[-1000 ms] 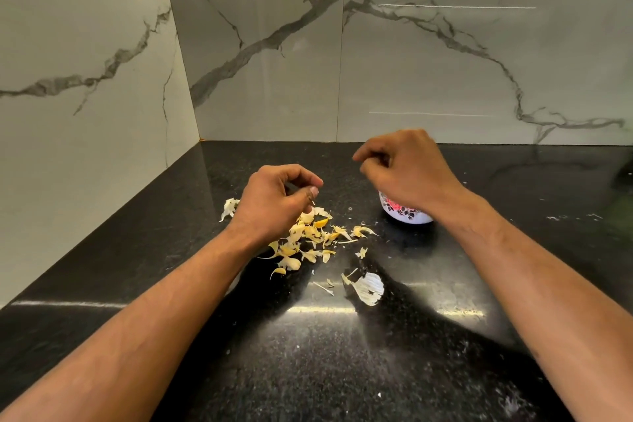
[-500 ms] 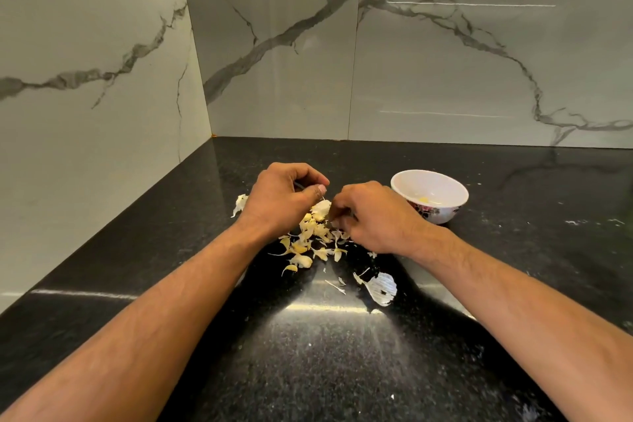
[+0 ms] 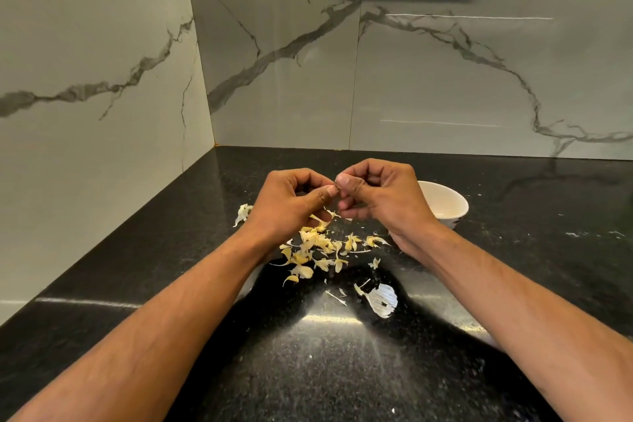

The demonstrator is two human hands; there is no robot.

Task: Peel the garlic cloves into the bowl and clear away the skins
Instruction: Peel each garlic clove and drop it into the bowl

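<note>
Both of your hands are raised above the black counter (image 3: 342,370), thumbs nearly touching: your left hand (image 3: 291,205) and right hand (image 3: 373,199) have their fingers curled in, pinching something small between the thumb tips, most likely a garlic clove, though the clove itself is hidden behind your fingers and you cannot confirm it from this view. Your white bowl (image 3: 445,205) sits just behind your right wrist, partly covered by it, and its contents are not visible. Your pile of skins (image 3: 318,247) lies scattered on the counter below your hands, with one larger white skin (image 3: 382,300) nearer to you and another piece (image 3: 242,214) off to the left. Judging from this, the peel is underway. A slippery clove could pop free and land among the skins, and your right forearm, so close to the bowl, could knock it as you reach over.
</note>
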